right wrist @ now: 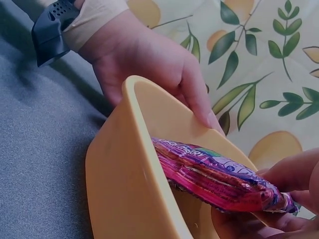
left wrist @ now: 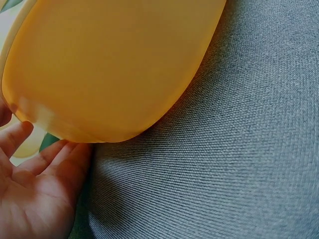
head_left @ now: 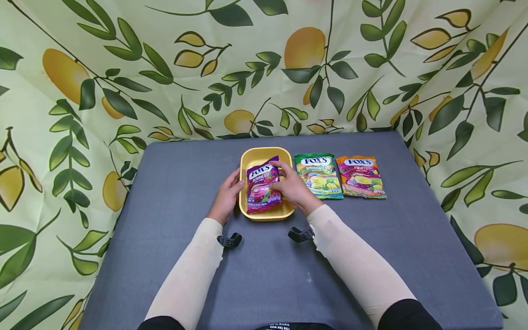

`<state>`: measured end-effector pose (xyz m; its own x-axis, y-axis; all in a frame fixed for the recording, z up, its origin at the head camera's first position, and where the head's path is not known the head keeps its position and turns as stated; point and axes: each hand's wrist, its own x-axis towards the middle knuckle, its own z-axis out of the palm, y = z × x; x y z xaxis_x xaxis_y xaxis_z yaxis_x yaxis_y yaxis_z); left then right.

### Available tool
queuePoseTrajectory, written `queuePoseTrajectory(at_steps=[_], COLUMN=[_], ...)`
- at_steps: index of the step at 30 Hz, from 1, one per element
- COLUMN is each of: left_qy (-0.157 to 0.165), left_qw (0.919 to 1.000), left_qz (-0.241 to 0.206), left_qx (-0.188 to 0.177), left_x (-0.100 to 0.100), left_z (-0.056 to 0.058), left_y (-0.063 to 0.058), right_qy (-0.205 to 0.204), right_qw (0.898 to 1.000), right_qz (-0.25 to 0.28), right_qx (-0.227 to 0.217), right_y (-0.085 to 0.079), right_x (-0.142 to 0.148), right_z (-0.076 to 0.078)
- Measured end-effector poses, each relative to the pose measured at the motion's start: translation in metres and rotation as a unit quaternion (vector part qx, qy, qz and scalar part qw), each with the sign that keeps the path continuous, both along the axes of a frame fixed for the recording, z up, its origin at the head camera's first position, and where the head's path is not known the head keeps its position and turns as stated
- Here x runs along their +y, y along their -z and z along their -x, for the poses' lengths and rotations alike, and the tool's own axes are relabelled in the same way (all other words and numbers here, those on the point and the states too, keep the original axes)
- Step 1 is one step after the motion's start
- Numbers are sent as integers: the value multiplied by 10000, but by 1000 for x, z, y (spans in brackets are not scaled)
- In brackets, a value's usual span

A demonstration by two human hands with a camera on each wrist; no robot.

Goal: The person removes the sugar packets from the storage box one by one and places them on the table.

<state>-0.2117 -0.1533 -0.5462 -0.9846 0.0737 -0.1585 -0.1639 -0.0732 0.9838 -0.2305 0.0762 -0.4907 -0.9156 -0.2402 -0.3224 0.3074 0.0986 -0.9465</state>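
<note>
A purple bag of berry candy (head_left: 264,187) leans inside a yellow plastic tub (head_left: 267,218). My right hand (head_left: 290,185) pinches the bag near its right edge, thumb on the front. In the right wrist view the bag (right wrist: 214,177) is tilted over the tub's inside, and the fingertips (right wrist: 294,174) hold its end. My left hand (head_left: 226,195) rests at the tub's left side. Its fingers (left wrist: 50,159) lie fairly straight against the outer wall (left wrist: 109,74) in the left wrist view.
Right of the tub, a green candy bag (head_left: 318,176) and an orange candy bag (head_left: 361,178) lie side by side on the grey cloth-covered table (head_left: 264,266). A leaf-and-fruit patterned curtain (head_left: 255,68) hangs behind the table.
</note>
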Motion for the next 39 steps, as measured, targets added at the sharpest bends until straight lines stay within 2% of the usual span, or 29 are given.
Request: queuePoseTrajectory(at_steps=[8,16,23,31,39], left_qy=[4,37,0,71,131], left_qw=[9999,9998,9994,9997,9996], left_qz=[117,178,348,197,187], left_qx=[-29,34,39,145,193], left_x=[1,2,2,2,1], left_z=[-1,-2,-2,-2,-2], left_y=[0,-1,-1,-1,0], right_qy=[149,185,217,336,497], right_qw=[9991,9970,9937,9872,9858], right_qz=[406,718,1087,1525,1548], right_qx=[-27,211,155,318,413], right_y=[-2,-8,-10,-9,-1], right_x=[5,19,43,77,116], right_z=[-1,-3,-6,-16,-32])
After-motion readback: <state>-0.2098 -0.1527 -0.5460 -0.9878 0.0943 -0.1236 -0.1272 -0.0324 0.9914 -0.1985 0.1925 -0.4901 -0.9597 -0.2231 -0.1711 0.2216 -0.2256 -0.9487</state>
